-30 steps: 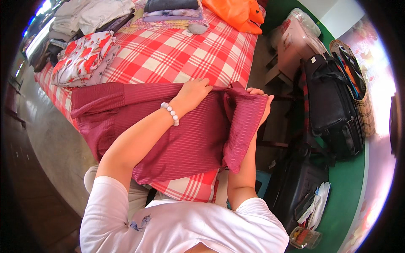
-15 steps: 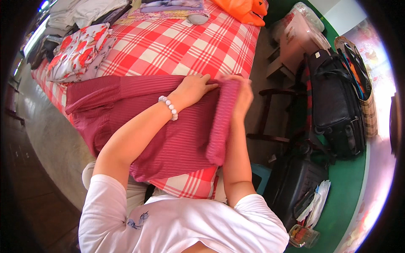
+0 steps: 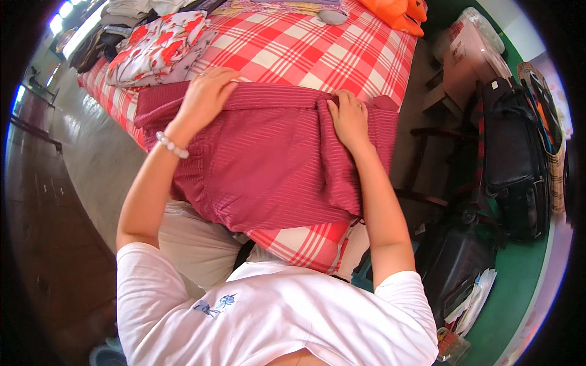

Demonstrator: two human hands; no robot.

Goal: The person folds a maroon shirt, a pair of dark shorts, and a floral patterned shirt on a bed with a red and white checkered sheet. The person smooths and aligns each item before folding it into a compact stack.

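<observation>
A dark red garment (image 3: 262, 158) with fine stripes lies spread over the near end of the bed. Which kind of garment it is, I cannot tell. My left hand (image 3: 207, 97), with a pale bead bracelet (image 3: 172, 145) at its wrist, is over the garment's upper left part, fingers stretched out. At the upper right, my right hand (image 3: 350, 121) rests on a fold of the cloth, fingers extended and thumb apart. Right of that hand, the cloth reaches past the fold toward the bed's edge.
A red and white checked sheet (image 3: 287, 58) covers the bed. Folded floral cloth (image 3: 162, 49) lies at the far left, near other piled clothes. An orange bag (image 3: 397, 15) is at the far right. Black bags (image 3: 516, 165) and a pink box (image 3: 470, 58) stand beside the bed.
The strip of cloth that my right hand held up now lies down on the garment. My left hand has moved left, away from my right hand. The whole view has shifted.
</observation>
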